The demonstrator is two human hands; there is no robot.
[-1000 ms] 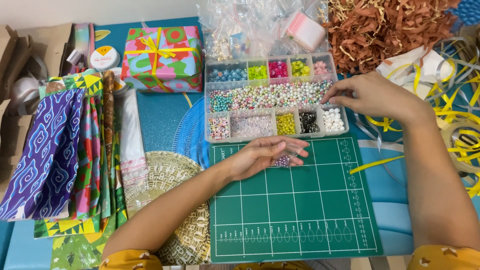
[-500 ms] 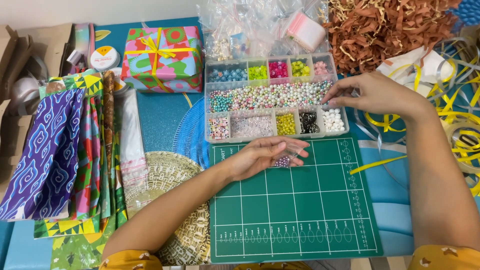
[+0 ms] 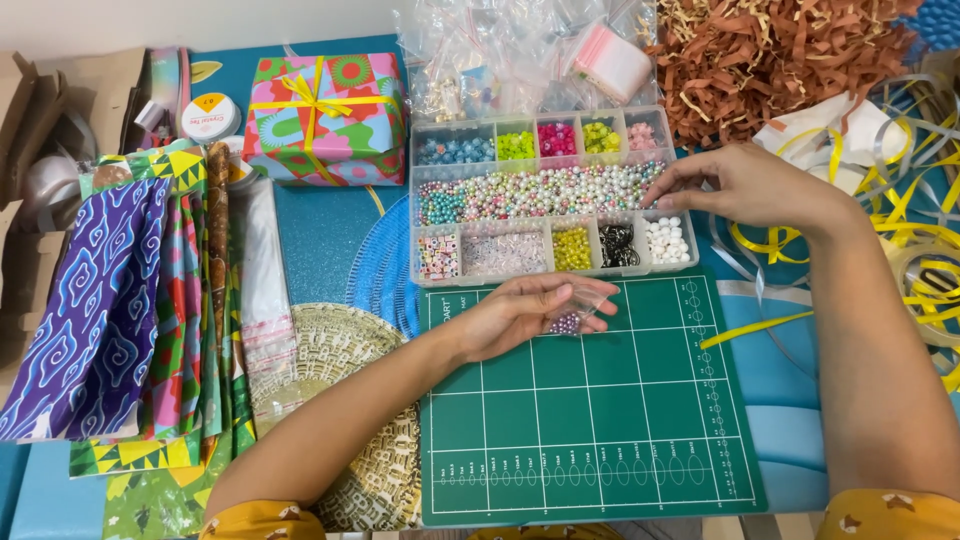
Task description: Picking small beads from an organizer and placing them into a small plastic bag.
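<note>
My left hand (image 3: 530,312) rests palm up on the green cutting mat (image 3: 590,420) and holds a small clear bag with a few pastel beads (image 3: 565,322) in it. My right hand (image 3: 745,185) hovers over the right end of the clear compartment bead box (image 3: 550,195), fingertips pinched at the long middle tray of pearly mixed beads (image 3: 530,192). Whether a bead sits between those fingertips is too small to tell. The box's other compartments hold blue, green, pink, yellow, black and white beads.
A wrapped gift box with yellow ribbon (image 3: 325,120) stands behind the bead box, clear bags (image 3: 530,50) beside it. Folded patterned papers (image 3: 120,300) lie at left, a woven mat (image 3: 340,400) under my left arm. Brown paper shred (image 3: 790,55) and yellow ribbon curls (image 3: 900,210) fill the right.
My right hand's fingertips have shifted slightly within the bead box's right end. The left hand and its bag have stayed in place.
</note>
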